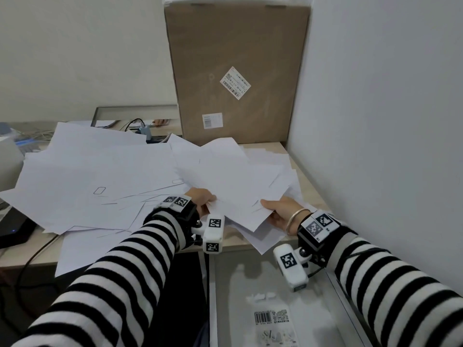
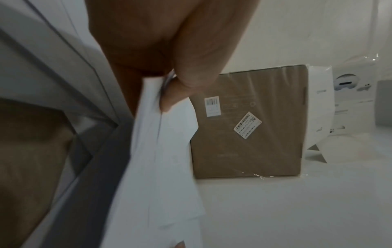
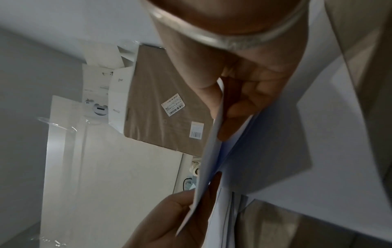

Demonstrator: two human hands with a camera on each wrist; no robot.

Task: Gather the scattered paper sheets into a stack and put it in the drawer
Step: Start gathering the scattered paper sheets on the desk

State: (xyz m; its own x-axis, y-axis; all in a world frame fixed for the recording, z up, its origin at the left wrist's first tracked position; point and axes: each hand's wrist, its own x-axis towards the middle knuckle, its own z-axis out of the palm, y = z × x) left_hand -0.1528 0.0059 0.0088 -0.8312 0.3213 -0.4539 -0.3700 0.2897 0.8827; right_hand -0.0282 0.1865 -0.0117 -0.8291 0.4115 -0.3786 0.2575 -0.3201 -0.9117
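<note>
Both hands hold one loose bundle of white paper sheets just above the desk's front right part. My left hand pinches the bundle's near left edge, thumb on top; in the left wrist view the left hand grips the sheets. My right hand pinches the near right edge; in the right wrist view the right hand clamps the paper. More scattered sheets cover the desk's left half. The open drawer lies right below the hands.
A tall cardboard box stands at the back against the right wall. A plastic bag with a barcode label lies in the drawer. Cables and a dark device sit at the desk's left edge.
</note>
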